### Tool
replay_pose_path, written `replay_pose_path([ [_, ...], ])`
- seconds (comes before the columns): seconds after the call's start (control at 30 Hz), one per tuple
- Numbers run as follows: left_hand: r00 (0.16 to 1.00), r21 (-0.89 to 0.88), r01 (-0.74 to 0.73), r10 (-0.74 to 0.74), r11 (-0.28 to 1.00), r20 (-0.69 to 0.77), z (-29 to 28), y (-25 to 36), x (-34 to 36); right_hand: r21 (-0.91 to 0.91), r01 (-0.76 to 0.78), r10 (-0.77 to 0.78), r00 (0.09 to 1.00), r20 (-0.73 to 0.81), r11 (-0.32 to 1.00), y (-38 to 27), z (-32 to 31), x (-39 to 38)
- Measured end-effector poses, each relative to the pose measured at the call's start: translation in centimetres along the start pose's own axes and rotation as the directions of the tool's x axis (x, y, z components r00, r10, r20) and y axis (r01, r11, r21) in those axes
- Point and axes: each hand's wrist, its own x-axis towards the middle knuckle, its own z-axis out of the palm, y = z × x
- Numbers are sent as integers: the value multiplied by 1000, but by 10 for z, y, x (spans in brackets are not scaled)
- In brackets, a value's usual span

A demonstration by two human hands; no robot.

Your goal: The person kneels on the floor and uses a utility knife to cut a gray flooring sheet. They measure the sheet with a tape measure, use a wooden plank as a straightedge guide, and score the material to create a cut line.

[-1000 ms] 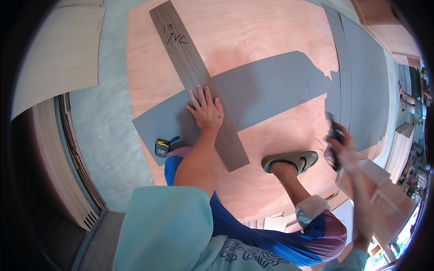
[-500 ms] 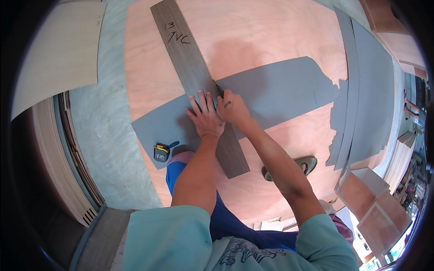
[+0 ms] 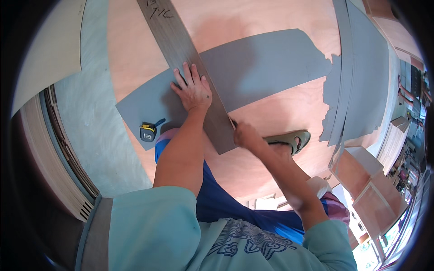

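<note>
Diagonally — plank [image 3: 190, 67] runs upper-left to lower-right; left hand [image 3: 193, 90] flat on it, right hand [image 3: 246, 134] fisted at near end.

The person wears a pale teal short-sleeved shirt [image 3: 158, 230] with a dark blue swirling print [image 3: 246, 239] on the front, over bright blue trousers [image 3: 217, 198]. Both forearms are bare from the sleeve hems down. An olive-green sandal [image 3: 294, 137] covers one foot.
</note>
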Motion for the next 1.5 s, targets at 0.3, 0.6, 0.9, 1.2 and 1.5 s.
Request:
replay_pose_path([
  [0.3, 997, 31, 16, -18, 999, 79, 0, 0, -3, 181, -16, 32, 996, -82, 983, -44, -75, 19],
  [0.6, 996, 51, -28, 23, 998, 90, 1, -5, -4, 226, 178, -123, 964, -235, 958, -117, -106, 140],
  [0.9, 999, 14, -39, 39, 999, -14, 8, -3, -1, -93, 179, -187, 979, -78, 979, -4, -8, 38],
  [1.2, 1000, 32, -15, 14, 999, 22, 8, 0, -2, 73, -124, 117, 989, 93, 990, -53, -80, 12],
  [1.5, 998, 9, -23, 22, 1000, 65, 8, -12, -5, 359, 82, -42, 992, -119, 930, -134, -124, 122],
])
